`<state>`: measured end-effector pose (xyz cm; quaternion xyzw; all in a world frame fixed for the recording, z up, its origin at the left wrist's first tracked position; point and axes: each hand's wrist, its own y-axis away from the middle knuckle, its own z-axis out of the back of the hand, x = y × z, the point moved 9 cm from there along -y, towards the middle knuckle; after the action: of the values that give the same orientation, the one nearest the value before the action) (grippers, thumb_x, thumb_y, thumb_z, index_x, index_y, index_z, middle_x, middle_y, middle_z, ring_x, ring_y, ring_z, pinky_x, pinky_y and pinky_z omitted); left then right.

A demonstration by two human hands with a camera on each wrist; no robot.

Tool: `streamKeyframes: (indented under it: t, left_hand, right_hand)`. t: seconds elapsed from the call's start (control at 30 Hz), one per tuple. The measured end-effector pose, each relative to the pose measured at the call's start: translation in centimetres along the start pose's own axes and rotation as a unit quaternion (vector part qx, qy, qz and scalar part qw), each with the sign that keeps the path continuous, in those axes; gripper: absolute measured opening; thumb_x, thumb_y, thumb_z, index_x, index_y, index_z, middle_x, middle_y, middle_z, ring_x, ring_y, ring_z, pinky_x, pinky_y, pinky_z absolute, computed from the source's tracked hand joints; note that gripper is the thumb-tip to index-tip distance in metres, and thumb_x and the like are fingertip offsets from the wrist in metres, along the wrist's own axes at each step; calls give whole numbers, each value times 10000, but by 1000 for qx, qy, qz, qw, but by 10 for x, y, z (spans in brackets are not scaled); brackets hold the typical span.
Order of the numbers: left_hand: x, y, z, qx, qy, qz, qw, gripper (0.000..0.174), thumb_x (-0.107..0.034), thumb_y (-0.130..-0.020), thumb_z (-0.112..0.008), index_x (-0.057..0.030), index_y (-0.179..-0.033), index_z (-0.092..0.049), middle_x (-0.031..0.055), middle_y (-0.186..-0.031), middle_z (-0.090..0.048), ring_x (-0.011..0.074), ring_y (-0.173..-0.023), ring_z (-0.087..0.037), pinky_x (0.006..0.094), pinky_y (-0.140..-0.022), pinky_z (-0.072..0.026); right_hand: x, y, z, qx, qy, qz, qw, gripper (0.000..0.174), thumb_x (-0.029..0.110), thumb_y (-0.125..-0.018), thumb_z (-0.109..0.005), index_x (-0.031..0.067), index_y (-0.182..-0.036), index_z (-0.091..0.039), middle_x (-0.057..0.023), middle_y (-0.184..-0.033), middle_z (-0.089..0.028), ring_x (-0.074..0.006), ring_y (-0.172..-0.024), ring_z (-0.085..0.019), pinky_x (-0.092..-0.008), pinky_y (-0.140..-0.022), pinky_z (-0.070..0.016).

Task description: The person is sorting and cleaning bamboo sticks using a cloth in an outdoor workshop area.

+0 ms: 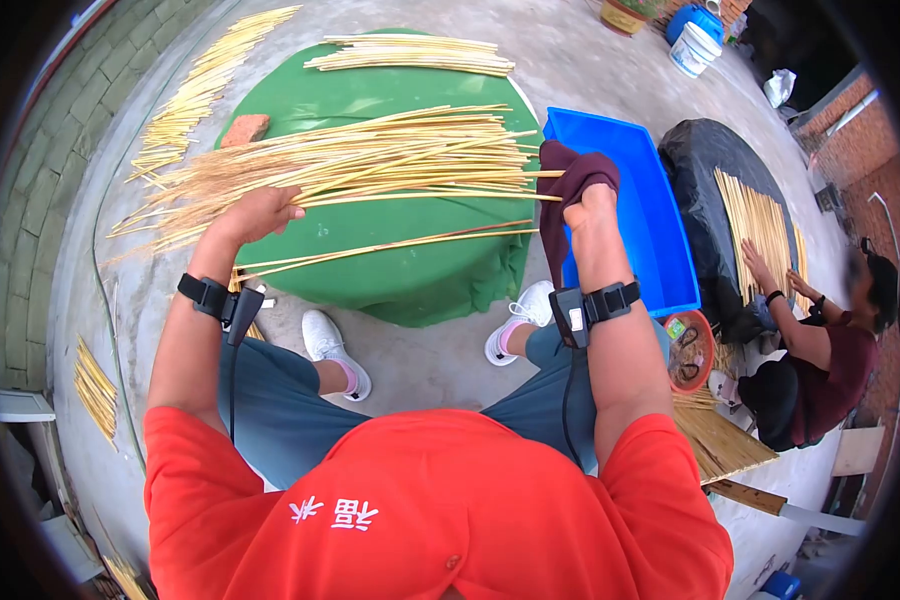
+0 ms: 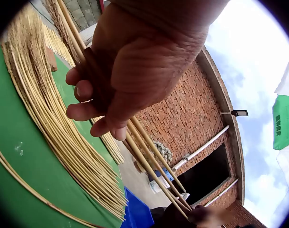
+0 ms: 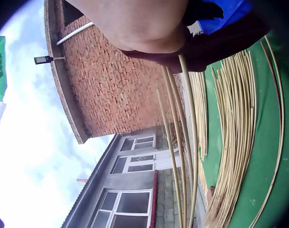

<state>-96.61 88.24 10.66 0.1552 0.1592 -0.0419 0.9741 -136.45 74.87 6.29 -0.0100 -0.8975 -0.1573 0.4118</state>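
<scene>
A few long, pale straw-like stalks run between the two hands, raised over the table. My left hand holds them near their brown, feathery tops, with fingers and thumb curled round them in the left wrist view. My right hand grips a maroon cloth wrapped about their bare ends, and the cloth hides its fingers. Beneath lies a thick pile of similar stalks on the green-covered table. Nearer my body, two or so loose stalks rest apart on the green cover.
Another bundle of stalks lies at the table's far side, and a brick sits at its left. A blue tray stands right of the table. Further right, a seated person handles stalks on a black-covered surface.
</scene>
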Motion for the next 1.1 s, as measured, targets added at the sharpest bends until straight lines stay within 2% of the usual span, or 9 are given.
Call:
streamKeyframes:
  t: [0.2,0.27,0.47,0.57,0.7,0.8,1.0,1.07,1.1]
  left_hand:
    - [1,-18,-30,-1,62,-70,996,250,-281,-872,-485,-35,-909,-512,88,-606,-542,278,-643,-538,377,-640,-419]
    - [0,-23,-40,5,70,-70,995,253,-282,-869,-491,-37,-929,-516,92,-617,-542,274,-639,-535,376,-635,-417]
    - [22,-31,-58,13,110,-25,993,296,-277,-873,-494,-26,-1026,-529,89,-636,-544,228,-624,-538,349,-616,-430]
    - [21,-31,-57,32,129,-16,991,259,-266,-882,-487,-25,-962,-537,64,-630,-537,192,-596,-518,324,-583,-429]
    - [17,-31,-56,39,140,-51,988,200,-228,-887,-490,-36,-844,-526,18,-603,-495,134,-566,-464,273,-572,-397]
    - [21,-28,-53,50,182,-38,981,188,-214,-886,-495,-38,-827,-523,7,-597,-474,117,-575,-455,259,-585,-385]
    - [14,-21,-51,86,180,-38,979,241,-277,-866,-520,-40,-821,-526,14,-552,-469,132,-581,-455,285,-592,-381]
    - [7,-20,-54,109,159,-32,981,255,-286,-860,-531,-37,-806,-527,12,-545,-466,129,-567,-450,287,-575,-376]
    - [4,-20,-54,115,165,-48,978,264,-295,-851,-547,-40,-788,-524,7,-540,-461,122,-559,-445,286,-557,-369]
  right_hand:
    - [-2,3,-12,63,-3,5,998,303,180,-836,-459,-62,-978,-574,-186,-965,-613,-299,-839,-588,-411,-765,-484]
    - [-20,0,-17,114,-24,-84,990,316,204,-839,-468,-57,-987,-568,-184,-970,-611,-289,-843,-585,-405,-754,-485]
    - [-44,-4,-19,150,23,-101,983,411,300,-873,-454,-60,-1053,-532,-181,-1043,-583,-285,-909,-565,-394,-815,-465]
    - [-53,12,-31,161,0,-138,977,262,232,-847,-515,30,-1013,-521,-106,-956,-594,-235,-843,-568,-366,-745,-489]
    - [-56,12,-32,166,-35,-138,976,289,299,-861,-508,38,-984,-525,-107,-985,-583,-233,-863,-560,-363,-762,-484]
    - [-29,5,-25,150,-53,-116,980,317,358,-873,-482,57,-964,-525,-92,-982,-575,-226,-865,-550,-363,-758,-479]
    - [9,-1,-15,91,57,112,988,252,361,-862,-503,134,-964,-544,-1,-850,-535,-125,-748,-502,-279,-647,-424]
    - [2,9,-20,98,75,103,987,243,353,-843,-531,148,-971,-547,15,-849,-530,-94,-742,-487,-259,-643,-406]
    - [-5,13,-30,141,171,90,971,264,365,-832,-539,148,-983,-539,16,-852,-530,-92,-734,-482,-260,-641,-399]
